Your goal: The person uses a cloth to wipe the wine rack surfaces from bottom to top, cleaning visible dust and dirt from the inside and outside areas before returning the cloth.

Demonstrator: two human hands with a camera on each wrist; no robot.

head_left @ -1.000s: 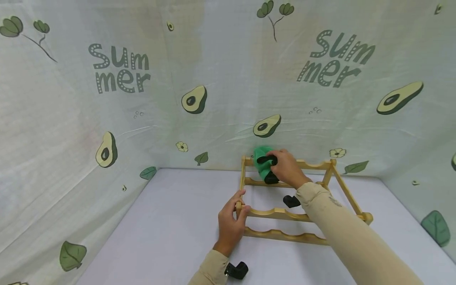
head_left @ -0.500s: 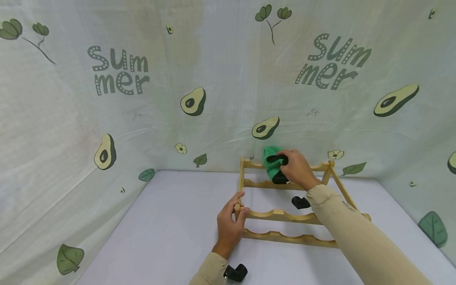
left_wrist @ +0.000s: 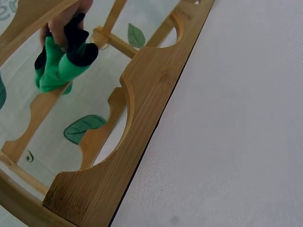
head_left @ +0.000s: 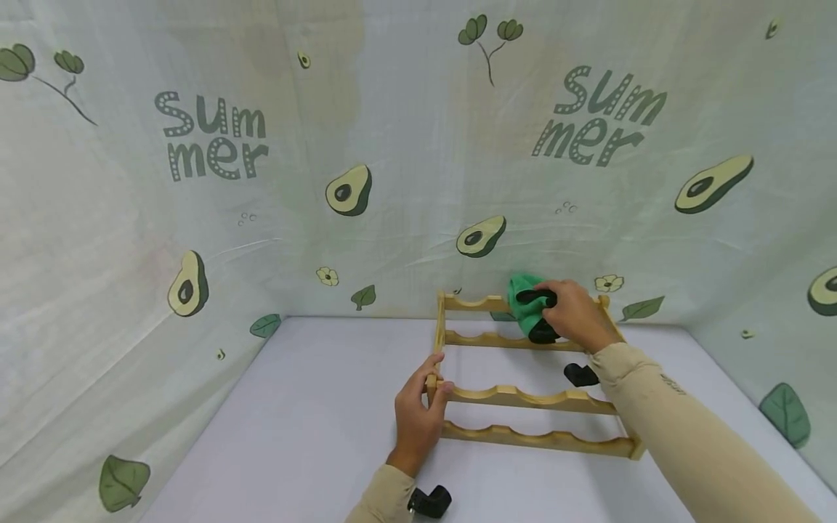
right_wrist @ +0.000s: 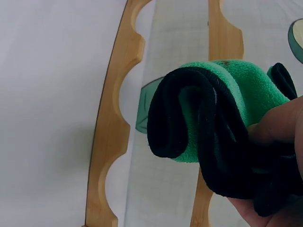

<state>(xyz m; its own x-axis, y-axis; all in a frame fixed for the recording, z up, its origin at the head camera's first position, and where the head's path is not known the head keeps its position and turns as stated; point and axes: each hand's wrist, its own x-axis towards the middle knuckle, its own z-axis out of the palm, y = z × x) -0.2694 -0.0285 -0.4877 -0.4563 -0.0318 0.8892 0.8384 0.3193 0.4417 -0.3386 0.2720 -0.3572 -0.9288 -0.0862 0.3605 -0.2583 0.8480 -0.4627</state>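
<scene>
A light wooden rack with scalloped rails point(head_left: 516, 396) stands on the white table. My left hand point(head_left: 417, 420) grips its near left corner, fingers and thumb around the post. At the far upper rail, my right hand point(head_left: 577, 314) holds a bunched green cloth with black edging point(head_left: 525, 305). In the right wrist view the folded cloth point(right_wrist: 258, 87) lies over the upper rail, with the thumb pressed into it. The left wrist view shows the cloth point(left_wrist: 61, 71) at the far rail beyond a near scalloped rail point(left_wrist: 147, 90); my left hand is out of that view.
A pale fabric backdrop point(head_left: 405, 94) printed with avocados and leaves rises right behind the rack. White tabletop point(head_left: 314, 421) extends to the left of the rack. Black wrist-worn devices show by the left wrist point(head_left: 431, 501) and the right wrist point(head_left: 579, 375).
My right hand has slid the cloth rightward along the far upper rail, from near its left end to past its middle. My left hand keeps its grip on the corner.
</scene>
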